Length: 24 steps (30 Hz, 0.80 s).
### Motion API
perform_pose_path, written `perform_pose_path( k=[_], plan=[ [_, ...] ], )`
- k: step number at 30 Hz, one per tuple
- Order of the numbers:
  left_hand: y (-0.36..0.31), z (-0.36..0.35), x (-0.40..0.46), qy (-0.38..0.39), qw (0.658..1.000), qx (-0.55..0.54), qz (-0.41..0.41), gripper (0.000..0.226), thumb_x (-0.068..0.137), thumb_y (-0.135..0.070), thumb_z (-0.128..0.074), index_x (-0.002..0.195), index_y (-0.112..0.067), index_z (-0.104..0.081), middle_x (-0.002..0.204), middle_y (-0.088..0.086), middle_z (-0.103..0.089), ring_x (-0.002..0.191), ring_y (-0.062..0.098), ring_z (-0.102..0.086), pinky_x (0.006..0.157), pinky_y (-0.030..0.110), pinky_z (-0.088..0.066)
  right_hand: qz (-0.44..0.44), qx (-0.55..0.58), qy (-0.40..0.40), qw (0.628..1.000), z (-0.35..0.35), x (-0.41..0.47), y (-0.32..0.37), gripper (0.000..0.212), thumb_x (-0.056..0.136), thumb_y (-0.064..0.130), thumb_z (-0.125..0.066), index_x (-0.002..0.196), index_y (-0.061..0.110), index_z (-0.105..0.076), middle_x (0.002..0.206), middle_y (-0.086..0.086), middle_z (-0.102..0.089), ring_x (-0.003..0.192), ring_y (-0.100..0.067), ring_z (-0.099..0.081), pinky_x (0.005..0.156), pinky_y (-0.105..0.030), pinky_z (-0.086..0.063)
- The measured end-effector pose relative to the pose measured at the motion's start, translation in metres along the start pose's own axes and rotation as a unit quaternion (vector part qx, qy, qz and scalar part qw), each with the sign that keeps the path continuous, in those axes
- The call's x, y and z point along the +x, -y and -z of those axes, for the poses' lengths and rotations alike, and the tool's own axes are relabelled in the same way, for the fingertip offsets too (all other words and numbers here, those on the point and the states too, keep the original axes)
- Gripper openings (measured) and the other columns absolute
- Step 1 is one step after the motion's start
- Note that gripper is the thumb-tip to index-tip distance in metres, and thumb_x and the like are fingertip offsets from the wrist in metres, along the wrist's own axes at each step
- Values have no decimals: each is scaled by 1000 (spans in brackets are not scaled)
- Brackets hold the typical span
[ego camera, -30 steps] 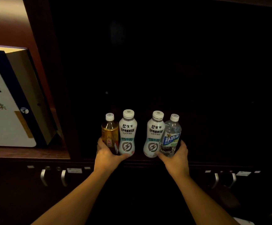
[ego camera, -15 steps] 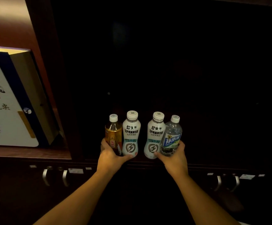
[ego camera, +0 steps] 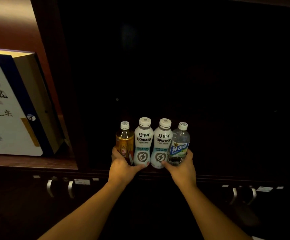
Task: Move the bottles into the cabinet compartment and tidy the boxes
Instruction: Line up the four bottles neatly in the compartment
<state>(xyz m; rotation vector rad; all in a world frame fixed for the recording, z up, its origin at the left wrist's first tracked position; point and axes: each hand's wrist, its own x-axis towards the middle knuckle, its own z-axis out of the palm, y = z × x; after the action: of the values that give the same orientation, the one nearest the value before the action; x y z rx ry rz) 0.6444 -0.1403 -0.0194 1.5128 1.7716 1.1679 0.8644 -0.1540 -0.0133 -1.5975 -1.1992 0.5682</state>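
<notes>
At dark compartment (ego camera: 175, 66) front: four bottles (ego camera: 143, 144) upright, gripped by hands (ego camera: 123, 168)

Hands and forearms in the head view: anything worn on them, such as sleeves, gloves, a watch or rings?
Nothing worn shows. The left hand and right hand are bare, with no gloves, and both forearms are uncovered down to the bottom edge of the picture, so no sleeves show. No watch, band or ring shows, though the light is dim and most fingers are hidden.

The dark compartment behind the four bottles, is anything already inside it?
Nothing shows behind the bottles but blackness and one small pale dot. The compartment is too dark to tell whether anything stands deeper in.
</notes>
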Motion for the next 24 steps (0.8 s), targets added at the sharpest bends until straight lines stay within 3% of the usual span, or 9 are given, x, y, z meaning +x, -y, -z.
perform_pose_path(
  k=[8,12,19,24],
  plan=[
    [-3,3,4,16,1000,1,-8,141,46,-62,-92,151,-29,-5,150,7,-35,134,28,-43,104,45,-46,-8,-6,-5,1000,3,-1,3,95,60,40,-94,134,29,-35,120,9,-60,101,-13,-61,76,-28,-48],
    [-2,1,2,10,1000,6,-6,138,49,-59,-92,151,-26,-5,149,9,-36,133,29,-44,102,43,-46,-6,-14,-6,1000,3,-4,3,96,59,42,-93,134,31,-34,112,17,-56,93,-5,-55,64,-18,-40],
    [-3,3,4,18,1000,16,8,139,51,-55,-93,152,-21,-4,150,11,-35,134,31,-44,103,48,-47,-22,-17,32,999,7,0,0,102,61,39,-92,140,36,-27,116,18,-56,99,-7,-56,84,-32,-48],
    [-5,8,4,27,999,38,22,140,48,-62,-90,151,-23,-4,148,11,-37,131,31,-47,99,46,-50,-7,-21,50,998,12,0,1,91,69,30,-89,137,40,-29,115,18,-58,100,-5,-59,71,-16,-42]
  ],
)
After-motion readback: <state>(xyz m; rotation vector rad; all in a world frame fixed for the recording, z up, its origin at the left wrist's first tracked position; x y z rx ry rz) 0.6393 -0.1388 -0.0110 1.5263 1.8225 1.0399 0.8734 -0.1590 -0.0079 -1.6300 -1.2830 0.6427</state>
